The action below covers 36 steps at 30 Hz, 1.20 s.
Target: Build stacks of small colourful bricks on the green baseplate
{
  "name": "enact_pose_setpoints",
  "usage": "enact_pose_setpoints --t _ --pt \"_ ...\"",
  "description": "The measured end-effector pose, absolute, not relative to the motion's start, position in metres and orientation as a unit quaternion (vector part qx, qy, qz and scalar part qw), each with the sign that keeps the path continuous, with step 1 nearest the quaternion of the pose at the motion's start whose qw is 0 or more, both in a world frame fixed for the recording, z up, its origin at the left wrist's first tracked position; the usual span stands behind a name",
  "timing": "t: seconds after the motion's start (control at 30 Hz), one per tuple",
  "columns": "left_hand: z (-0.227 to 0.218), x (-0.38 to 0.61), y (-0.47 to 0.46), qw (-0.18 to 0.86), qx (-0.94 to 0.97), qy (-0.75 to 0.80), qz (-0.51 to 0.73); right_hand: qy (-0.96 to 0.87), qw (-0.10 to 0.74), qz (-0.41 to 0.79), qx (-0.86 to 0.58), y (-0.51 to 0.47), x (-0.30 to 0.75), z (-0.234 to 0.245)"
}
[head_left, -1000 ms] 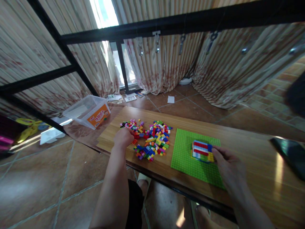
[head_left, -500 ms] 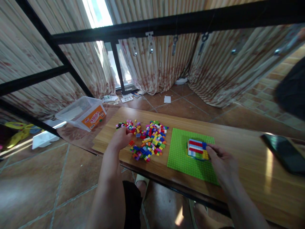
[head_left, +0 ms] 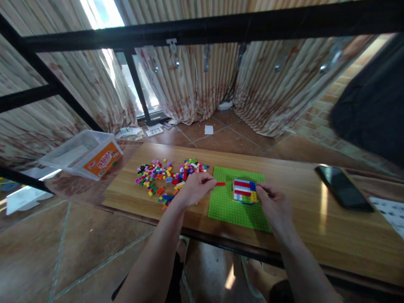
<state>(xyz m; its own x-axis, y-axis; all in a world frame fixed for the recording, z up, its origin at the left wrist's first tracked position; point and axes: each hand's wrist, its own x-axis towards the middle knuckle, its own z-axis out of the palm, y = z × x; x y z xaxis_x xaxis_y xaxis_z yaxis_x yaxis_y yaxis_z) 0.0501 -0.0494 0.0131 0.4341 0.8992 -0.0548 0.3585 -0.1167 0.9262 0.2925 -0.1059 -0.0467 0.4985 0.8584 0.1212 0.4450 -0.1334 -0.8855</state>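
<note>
Between the fingertips of my left hand [head_left: 198, 187] is a long red brick [head_left: 220, 184], held over the left part of the green baseplate [head_left: 221, 210]. A small block of bricks [head_left: 242, 191] sits on the baseplate, with red and white stripes, a blue part at its upper right and yellow at its lower right. My right hand [head_left: 276, 204] is closed at the block's right edge, its thumb and fingers on the bricks there. Left of the baseplate, loose coloured bricks [head_left: 154, 172] lie spread on the wooden table, partly hidden behind my left hand.
A clear plastic box [head_left: 82, 153] with an orange label stands beyond the table's left end. On the right of the table lie a black phone [head_left: 344, 187] and a printed sheet [head_left: 389, 212]. A black metal rail [head_left: 202, 31] crosses in front of the curtains.
My left hand has moved right, from the loose bricks to the baseplate, now with a red brick in it. My right hand stays at the block. The view has shifted to the right.
</note>
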Motion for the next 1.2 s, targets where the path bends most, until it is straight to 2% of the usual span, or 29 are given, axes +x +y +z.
enact_pose_setpoints --t 0.13,0.33,0.6,0.9,1.2 --pt "-0.001 0.080 -0.053 0.528 0.676 0.437 0.272 -0.427 0.489 0.236 -0.724 -0.107 0.292 -0.039" --pt "0.003 0.083 -0.054 0.603 0.625 0.414 0.271 -0.425 0.492 0.251 -0.717 -0.108 0.291 -0.034" --pt "-0.004 0.098 -0.060 0.630 0.625 0.392 0.241 -0.438 0.501 0.248 -0.704 -0.107 0.288 -0.033" --pt "-0.017 0.118 -0.059 0.601 0.619 0.414 0.290 -0.451 0.488 0.241 -0.708 -0.109 0.287 -0.029" --pt "-0.021 0.123 -0.062 0.512 0.660 0.457 0.306 -0.468 0.472 0.213 -0.716 -0.111 0.284 -0.022"
